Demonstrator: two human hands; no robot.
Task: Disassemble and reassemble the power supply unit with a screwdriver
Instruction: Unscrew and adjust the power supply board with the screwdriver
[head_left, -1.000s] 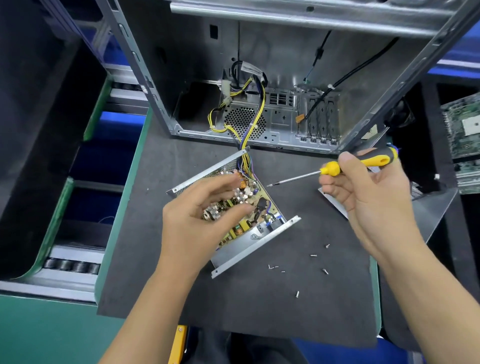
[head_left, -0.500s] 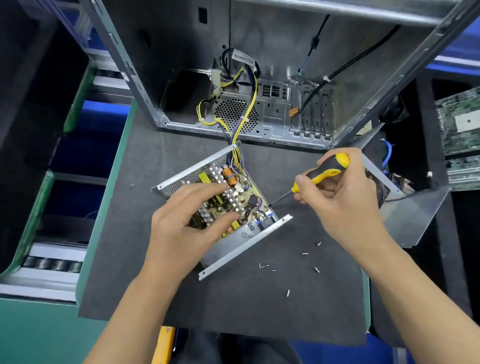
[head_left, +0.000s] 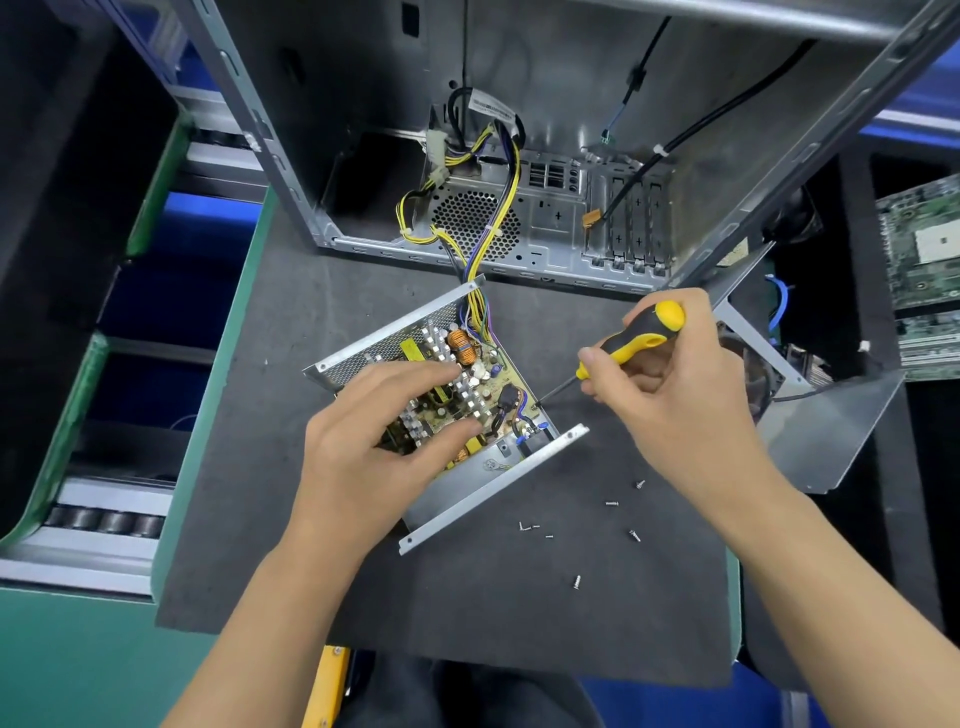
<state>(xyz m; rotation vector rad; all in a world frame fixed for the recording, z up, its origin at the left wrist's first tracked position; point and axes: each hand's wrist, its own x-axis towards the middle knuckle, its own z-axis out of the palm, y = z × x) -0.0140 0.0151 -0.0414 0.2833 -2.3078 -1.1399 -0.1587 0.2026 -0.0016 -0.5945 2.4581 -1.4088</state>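
Observation:
The opened power supply unit (head_left: 493, 467) lies on the black mat with its circuit board exposed and its cover off. My left hand (head_left: 374, 441) rests on the board, fingers spread over the components with the thumb at the near side. My right hand (head_left: 675, 395) grips a yellow and black screwdriver (head_left: 639, 338). Its thin shaft slants down to the left, and the tip sits at the board's right corner. Yellow and black cables (head_left: 488, 249) run from the unit into the computer case.
The open metal computer case (head_left: 545, 208) stands behind the unit. The removed metal cover (head_left: 826, 431) lies at the right. Several loose screws (head_left: 613, 503) are scattered on the mat (head_left: 467, 597) near my right forearm. Circuit boards (head_left: 919, 244) sit at the far right.
My right hand has brought the screwdriver down and to the left, from the air by the case to the board's right corner. My left hand stays on the board.

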